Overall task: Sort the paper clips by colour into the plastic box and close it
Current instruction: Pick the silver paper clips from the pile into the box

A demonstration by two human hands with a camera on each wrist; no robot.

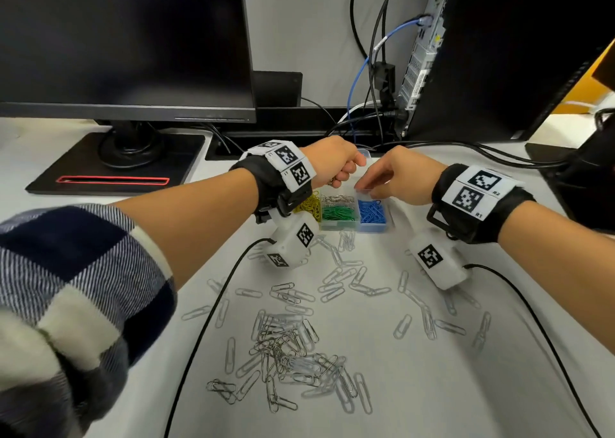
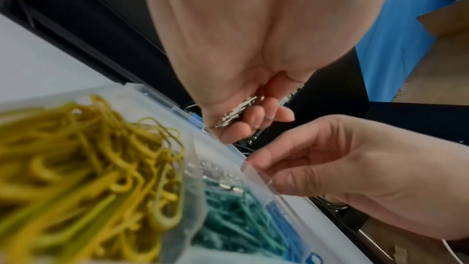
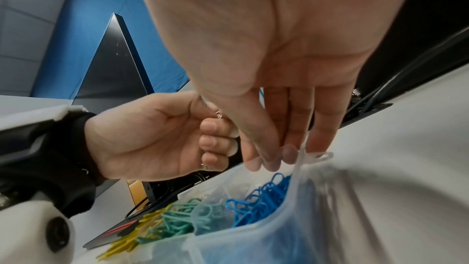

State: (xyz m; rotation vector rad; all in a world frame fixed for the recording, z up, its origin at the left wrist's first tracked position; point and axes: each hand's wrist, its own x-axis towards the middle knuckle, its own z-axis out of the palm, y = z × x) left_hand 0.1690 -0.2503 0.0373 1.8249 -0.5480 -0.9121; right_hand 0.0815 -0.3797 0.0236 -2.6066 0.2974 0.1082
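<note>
The plastic box sits on the white counter just in front of the monitor base, open, with its compartments showing yellow clips, green clips, blue clips and a small heap of silver ones at the back. The left hand hovers over the far side of the box with its fingers curled round a small bunch of silver clips, clamped in the fist. The right hand reaches in from the other side, fingers fairly straight and together, tips pinching the clear lid at its edge above the blue compartment.

A good many loose silver clips lie scattered on the counter nearer the person, some tangled in a heap, so I'd judge the sorting is far from done (closing the lid would be premature).

These clips are light, stiff wire, slick on a smooth counter, and they hook into each other; a pinch at one loop will likely drag neighbours along, so scooping a bunch into the palm looks the sensible way. The box is thin, light plastic and will probably slide if nudged. Its lid is flexible, and best taken at the free edge or the small tab, with the box steadied by the other hand.
</note>
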